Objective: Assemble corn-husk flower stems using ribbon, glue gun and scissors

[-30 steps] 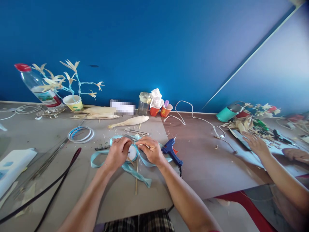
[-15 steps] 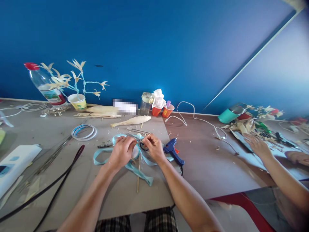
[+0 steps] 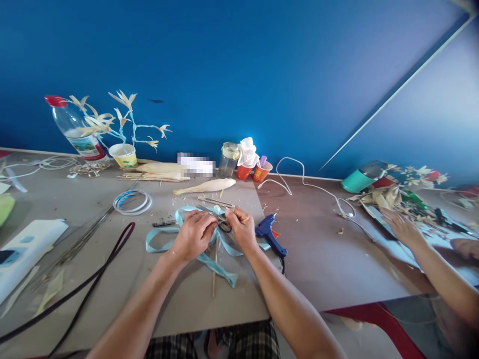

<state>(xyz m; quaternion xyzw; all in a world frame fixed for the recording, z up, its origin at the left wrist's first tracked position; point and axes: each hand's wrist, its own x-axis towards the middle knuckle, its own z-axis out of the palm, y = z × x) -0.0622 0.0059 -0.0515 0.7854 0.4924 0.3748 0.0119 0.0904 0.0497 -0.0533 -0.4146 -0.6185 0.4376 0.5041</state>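
We see the left hand (image 3: 196, 234) and the right hand (image 3: 241, 227) just beside each other, low over the grey-and-brown surface (image 3: 318, 249). The fingers of both are curled, tips drawn toward the thumbs; we cannot tell how fully they close, or whether anything small is between them.

The light blue, shiny fabric ribbon (image 3: 220, 273) lies on the surface around and beneath the hands, looped out to the left with one end trailing toward us. A thin, straight, tan stick (image 3: 214, 281) runs from under the hands toward the near edge, next to that ribbon end. Just behind the fingers, we make out dark-handled metal scissors (image 3: 225, 227), partly hidden, and beyond them a slim, silvery metal tool (image 3: 216, 202).

A dark blue plastic glue gun (image 3: 271, 235) lies just right of the right hand. Farther back, we find a pale, dried husk bundle (image 3: 205, 187).
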